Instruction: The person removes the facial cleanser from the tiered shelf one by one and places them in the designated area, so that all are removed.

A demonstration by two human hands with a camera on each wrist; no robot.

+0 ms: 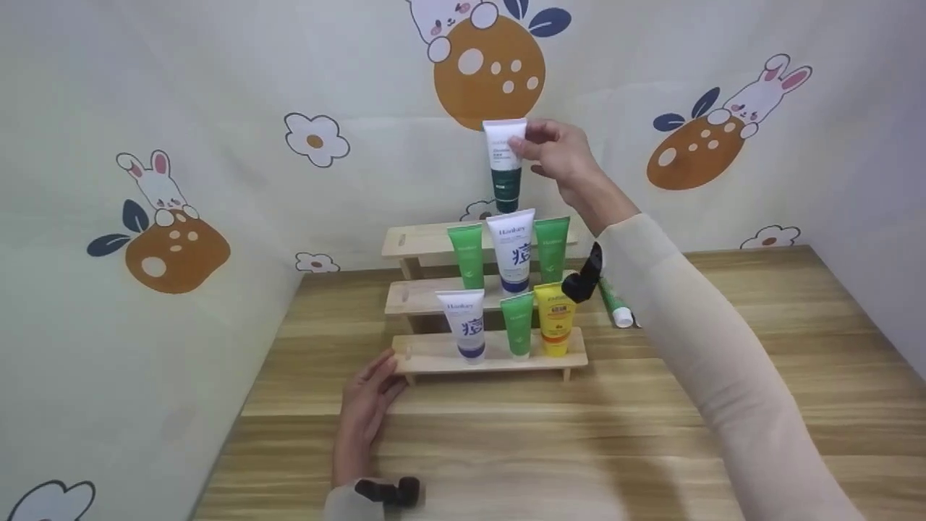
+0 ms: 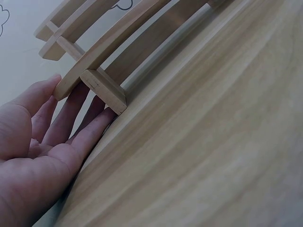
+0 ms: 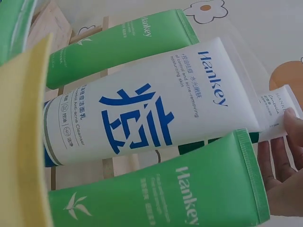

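Observation:
My right hand (image 1: 561, 152) pinches a white and dark green squeeze tube (image 1: 505, 184) near its flat top, above the top tier of a three-tier wooden display stand (image 1: 419, 298). Whether its cap touches that tier cannot be told. Thumb and fingers of my left hand (image 2: 52, 137) hold the left end of the lowest tier (image 2: 71, 85). On the middle tier a white tube (image 1: 512, 250) stands between two green tubes (image 1: 470, 255). The lowest tier bears another white tube (image 1: 464, 325), a small green tube (image 1: 517, 325) and a yellow tube (image 1: 555, 329).
Right of the stand, a green tube (image 1: 616, 307) with a white cap lies on the wood-grain table (image 1: 506, 441), partly hidden by my right sleeve (image 1: 694, 325). Behind the stand hangs a pale cloth (image 1: 376, 87) printed with rabbits and flowers.

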